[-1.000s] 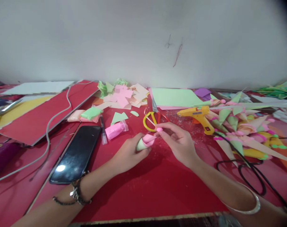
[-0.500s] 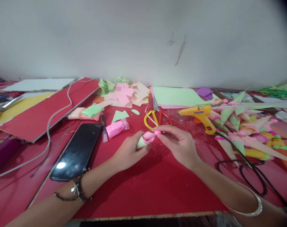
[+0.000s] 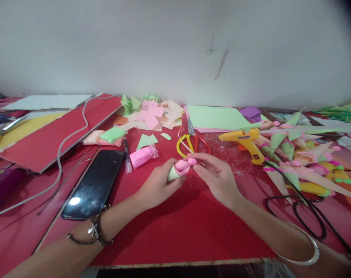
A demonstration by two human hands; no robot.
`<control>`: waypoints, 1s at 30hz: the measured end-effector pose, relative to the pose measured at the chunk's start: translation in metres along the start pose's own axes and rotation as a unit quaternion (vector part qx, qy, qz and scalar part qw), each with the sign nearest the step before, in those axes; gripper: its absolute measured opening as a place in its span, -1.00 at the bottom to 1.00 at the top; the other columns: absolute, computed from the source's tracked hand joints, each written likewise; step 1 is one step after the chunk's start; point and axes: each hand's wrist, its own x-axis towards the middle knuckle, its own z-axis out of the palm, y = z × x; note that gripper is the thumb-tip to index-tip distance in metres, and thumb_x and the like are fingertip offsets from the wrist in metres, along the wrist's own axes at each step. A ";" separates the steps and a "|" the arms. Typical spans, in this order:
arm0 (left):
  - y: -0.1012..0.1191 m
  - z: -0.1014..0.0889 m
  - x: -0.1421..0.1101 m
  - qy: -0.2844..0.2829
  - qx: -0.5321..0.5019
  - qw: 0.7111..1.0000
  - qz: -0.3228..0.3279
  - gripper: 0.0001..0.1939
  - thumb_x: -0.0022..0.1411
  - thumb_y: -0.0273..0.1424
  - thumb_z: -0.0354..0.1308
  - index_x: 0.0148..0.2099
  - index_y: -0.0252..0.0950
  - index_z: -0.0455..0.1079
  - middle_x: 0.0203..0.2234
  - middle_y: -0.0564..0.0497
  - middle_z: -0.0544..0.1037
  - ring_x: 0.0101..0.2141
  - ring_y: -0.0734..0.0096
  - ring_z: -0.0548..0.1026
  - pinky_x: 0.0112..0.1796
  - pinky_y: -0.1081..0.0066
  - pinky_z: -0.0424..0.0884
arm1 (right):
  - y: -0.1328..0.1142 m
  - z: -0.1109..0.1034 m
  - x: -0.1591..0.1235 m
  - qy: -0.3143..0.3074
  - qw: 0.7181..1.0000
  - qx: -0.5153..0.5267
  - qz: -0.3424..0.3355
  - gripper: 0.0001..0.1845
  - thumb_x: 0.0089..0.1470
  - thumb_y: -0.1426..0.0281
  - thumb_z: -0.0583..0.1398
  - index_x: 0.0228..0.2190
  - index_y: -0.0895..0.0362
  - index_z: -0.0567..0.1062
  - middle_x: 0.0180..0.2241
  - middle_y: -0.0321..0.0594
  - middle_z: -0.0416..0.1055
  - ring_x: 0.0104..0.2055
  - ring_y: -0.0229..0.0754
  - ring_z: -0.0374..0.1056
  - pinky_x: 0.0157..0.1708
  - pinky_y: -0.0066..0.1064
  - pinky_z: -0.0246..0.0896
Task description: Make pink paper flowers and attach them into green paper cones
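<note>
My left hand [image 3: 159, 183] is closed round a small rolled paper flower [image 3: 181, 166], pink paper at the front with light green paper at its base. At the flower's tip sits a bright pink clay ball [image 3: 192, 161]. The thumb and forefinger of my right hand [image 3: 217, 177] pinch about this ball, touching it at the edges. Just beyond my right fingertips lie scissors [image 3: 183, 146] with yellow and red handles. A wrapped packet of pink clay [image 3: 143, 155] rests beyond my left hand.
A black phone [image 3: 94, 185] and a pen [image 3: 128, 158] lie left. Paper scraps [image 3: 152, 116] and green sheets [image 3: 216, 117] are at the back. A yellow glue gun [image 3: 245, 143] with a black cord [image 3: 305, 200] lies right, beside a pile of paper flowers [image 3: 297, 158].
My right fingertips have loosened slightly round the pink clay ball, so more of it shows. The left hand still holds the paper flower in nearly the same place.
</note>
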 end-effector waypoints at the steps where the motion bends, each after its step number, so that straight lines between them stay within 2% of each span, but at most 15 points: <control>1: 0.000 0.000 0.000 0.008 0.010 1.000 0.001 -0.88 0.14 -0.41 -0.06 -0.23 -0.29 0.16 -0.43 0.07 0.37 -0.45 0.50 0.34 -0.44 0.52 0.23 | 0.000 -0.001 0.000 0.000 1.000 0.005 -0.007 -0.77 -0.02 0.41 0.15 -0.25 -0.02 0.44 -0.25 -0.33 0.44 -0.21 -0.30 0.35 -0.21 -0.46 0.29; 4: -0.003 0.000 -0.001 0.037 0.071 0.997 -0.001 -0.87 0.12 -0.45 -0.06 -0.23 -0.29 0.14 -0.42 0.04 0.39 -0.43 0.44 0.36 -0.45 0.48 0.24 | 0.000 -0.003 0.001 0.016 0.999 -0.018 -0.028 -0.78 0.00 0.42 0.13 -0.25 0.00 0.44 -0.32 -0.31 0.39 -0.26 -0.31 0.32 -0.26 -0.46 0.28; 7: -0.007 0.001 -0.002 0.048 0.134 0.990 0.000 -0.77 0.07 -0.52 -0.07 -0.16 -0.29 0.11 -0.33 -0.02 0.39 -0.36 0.36 0.39 -0.38 0.40 0.28 | -0.001 -0.004 0.001 0.020 0.997 -0.050 -0.047 -0.81 -0.02 0.41 0.14 -0.28 0.03 0.45 -0.40 -0.29 0.33 -0.34 -0.29 0.28 -0.33 -0.43 0.27; 11: -0.010 0.002 -0.002 0.048 0.210 0.976 0.031 -0.75 0.10 -0.50 -0.10 -0.12 -0.28 0.08 -0.28 -0.06 0.36 -0.33 0.31 0.40 -0.40 0.37 0.31 | -0.003 -0.004 -0.001 0.003 0.995 -0.066 -0.074 -0.79 -0.03 0.42 0.16 -0.27 0.01 0.45 -0.36 -0.26 0.34 -0.32 -0.26 0.29 -0.29 -0.38 0.27; 15: -0.006 0.001 -0.002 0.059 0.270 0.960 0.035 -0.77 0.10 -0.48 -0.12 -0.14 -0.28 0.10 -0.32 -0.05 0.36 -0.36 0.31 0.40 -0.44 0.39 0.31 | -0.004 -0.002 -0.001 0.019 0.994 -0.090 -0.055 -0.85 -0.02 0.42 0.14 -0.33 0.04 0.46 -0.34 -0.25 0.37 -0.28 -0.24 0.32 -0.31 -0.40 0.29; 18: -0.004 0.000 -0.002 0.058 0.290 0.954 0.039 -0.79 0.11 -0.47 -0.14 -0.15 -0.29 0.11 -0.33 -0.06 0.37 -0.37 0.32 0.41 -0.45 0.40 0.31 | -0.004 -0.002 0.000 0.014 0.996 -0.080 -0.036 -0.89 -0.01 0.40 0.14 -0.37 0.05 0.45 -0.37 -0.26 0.38 -0.31 -0.25 0.33 -0.34 -0.40 0.31; 22: -0.005 0.000 -0.003 0.039 0.307 0.950 0.042 -0.80 0.12 -0.46 -0.16 -0.15 -0.30 0.10 -0.31 -0.08 0.37 -0.38 0.31 0.41 -0.46 0.39 0.31 | -0.002 -0.002 -0.001 -0.011 0.997 -0.063 -0.043 -0.91 -0.03 0.42 0.15 -0.39 0.06 0.44 -0.37 -0.27 0.38 -0.29 -0.26 0.33 -0.30 -0.41 0.31; 27: -0.007 0.000 -0.004 0.030 0.281 0.959 0.022 -0.82 0.12 -0.45 -0.13 -0.17 -0.29 0.08 -0.34 -0.05 0.37 -0.39 0.30 0.42 -0.46 0.39 0.31 | 0.001 -0.001 -0.002 -0.011 1.000 -0.012 -0.018 -0.74 -0.04 0.41 0.17 -0.22 0.03 0.40 -0.25 -0.24 0.40 -0.19 -0.23 0.35 -0.19 -0.36 0.30; 30: -0.007 0.000 -0.003 0.034 0.275 0.961 0.019 -0.82 0.14 -0.42 -0.12 -0.17 -0.28 0.10 -0.33 -0.06 0.37 -0.38 0.31 0.42 -0.45 0.39 0.31 | -0.001 -0.001 -0.001 0.001 0.999 -0.037 0.010 -0.82 -0.03 0.37 0.15 -0.30 0.06 0.45 -0.30 -0.24 0.45 -0.24 -0.20 0.38 -0.24 -0.35 0.33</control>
